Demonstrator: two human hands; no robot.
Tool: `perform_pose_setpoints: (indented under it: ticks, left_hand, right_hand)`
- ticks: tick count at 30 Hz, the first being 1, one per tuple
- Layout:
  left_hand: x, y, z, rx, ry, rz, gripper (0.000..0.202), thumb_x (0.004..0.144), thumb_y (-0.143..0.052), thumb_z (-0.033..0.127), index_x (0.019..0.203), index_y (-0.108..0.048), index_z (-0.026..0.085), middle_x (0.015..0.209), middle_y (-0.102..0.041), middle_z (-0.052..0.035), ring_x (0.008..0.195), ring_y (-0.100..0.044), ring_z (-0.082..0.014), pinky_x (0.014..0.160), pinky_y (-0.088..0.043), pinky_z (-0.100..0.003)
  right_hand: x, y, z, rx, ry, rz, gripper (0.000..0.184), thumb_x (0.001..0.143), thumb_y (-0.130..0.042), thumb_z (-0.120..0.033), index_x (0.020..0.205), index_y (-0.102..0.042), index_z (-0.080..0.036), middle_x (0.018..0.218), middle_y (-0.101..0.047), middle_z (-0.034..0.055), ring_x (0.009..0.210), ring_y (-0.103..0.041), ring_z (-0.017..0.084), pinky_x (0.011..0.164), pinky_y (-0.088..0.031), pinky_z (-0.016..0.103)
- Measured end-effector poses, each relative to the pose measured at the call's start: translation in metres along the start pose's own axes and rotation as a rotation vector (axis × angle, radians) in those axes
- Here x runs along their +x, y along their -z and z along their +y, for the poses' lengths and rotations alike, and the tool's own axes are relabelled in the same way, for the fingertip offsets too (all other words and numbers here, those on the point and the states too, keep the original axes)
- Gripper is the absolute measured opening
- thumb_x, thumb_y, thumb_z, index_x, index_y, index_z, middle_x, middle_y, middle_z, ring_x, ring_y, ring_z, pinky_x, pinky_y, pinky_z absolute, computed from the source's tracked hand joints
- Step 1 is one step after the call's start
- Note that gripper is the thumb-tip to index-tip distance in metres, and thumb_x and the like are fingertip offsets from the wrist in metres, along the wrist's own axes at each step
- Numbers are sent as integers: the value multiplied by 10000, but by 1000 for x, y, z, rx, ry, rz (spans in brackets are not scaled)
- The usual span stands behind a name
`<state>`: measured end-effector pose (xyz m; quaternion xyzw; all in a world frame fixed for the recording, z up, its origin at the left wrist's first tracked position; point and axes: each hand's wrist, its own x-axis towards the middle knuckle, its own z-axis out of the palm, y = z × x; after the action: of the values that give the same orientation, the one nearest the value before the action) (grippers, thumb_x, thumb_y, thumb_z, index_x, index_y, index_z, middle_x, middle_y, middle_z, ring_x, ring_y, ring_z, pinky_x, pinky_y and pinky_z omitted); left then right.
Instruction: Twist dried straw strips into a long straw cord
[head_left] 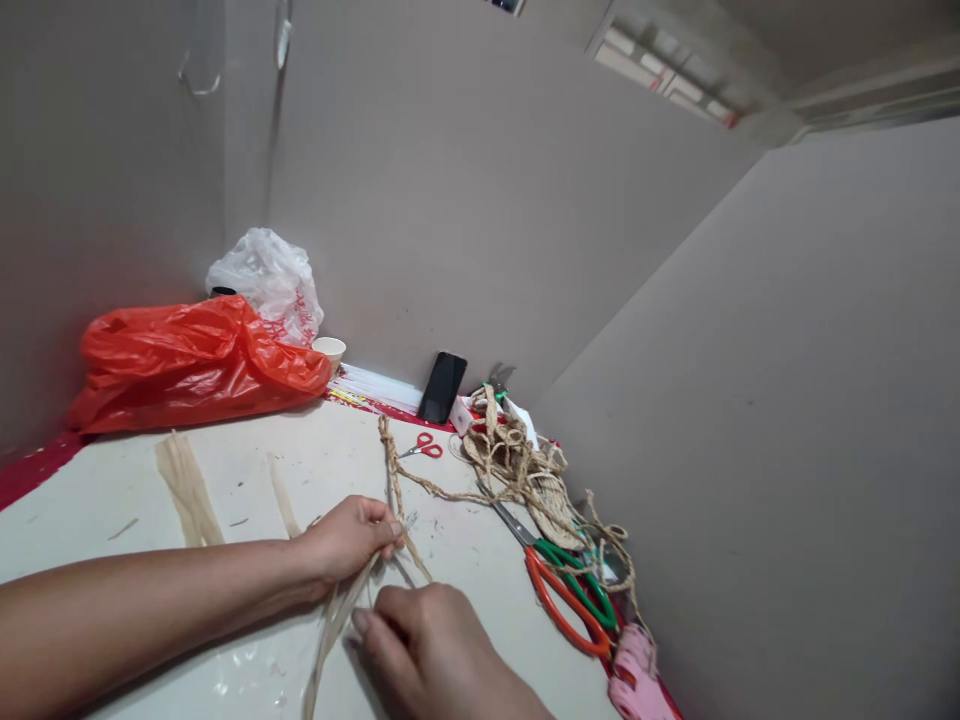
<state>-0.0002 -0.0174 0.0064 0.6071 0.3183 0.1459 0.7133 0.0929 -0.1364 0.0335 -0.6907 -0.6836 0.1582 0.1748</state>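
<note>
Pinching braided cord (394, 465), smudged white tabletop (480, 565), grey walls (450, 200)

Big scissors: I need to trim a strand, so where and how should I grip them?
Best by the orange handle, with the right hand, probably from the near left: its loop lies toward the tabletop, while the green handle sits nearer the tangled cord. The blades point away from you.

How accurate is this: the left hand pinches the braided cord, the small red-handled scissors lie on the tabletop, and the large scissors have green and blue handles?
One slip: the head view shows the large scissors with green and orange handles, not blue. The left hand pinches the braided cord, and the small red-handled scissors lie on the tabletop.
</note>
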Motion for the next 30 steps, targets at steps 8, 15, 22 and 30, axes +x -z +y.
perform_pose_setpoints:
  ticks: [8,15,22,30]
  left_hand:
    - [2,2,0,-65,-44,-64,282,685,-581,398,561,-509,156,504,-508,28,477,-400,-81,529,-292,-219]
    - [4,1,-1,-154,-23,-101,208,642,-600,310,552,-509,146,492,-527,24,496,-461,-89,549,-324,-216]
    - [3,5,5,-110,42,-178,243,674,-567,326,530,-474,155,426,-414,60,401,-297,-52,443,-194,-209]
    - [6,14,8,205,-57,-199,201,708,-528,339,644,-561,152,517,-485,36,472,-358,-82,491,-257,-210]
  right_hand:
    - [23,20,34,626,-223,188,367,863,-466,-466,1044,-576,-167,795,-612,62,637,-539,149,528,-398,233]
    - [35,-3,44,920,-191,-158,432,861,-462,-517,810,-630,-122,551,-373,-46,458,-270,59,408,-193,192]
    - [37,4,55,1067,-284,-325,432,842,-482,-542,866,-624,-134,481,-281,-91,389,-149,45,350,-92,199]
    - [37,2,56,1265,-418,-326,366,781,-603,-469,633,-502,-151,424,-266,-109,358,-121,25,334,-52,178]
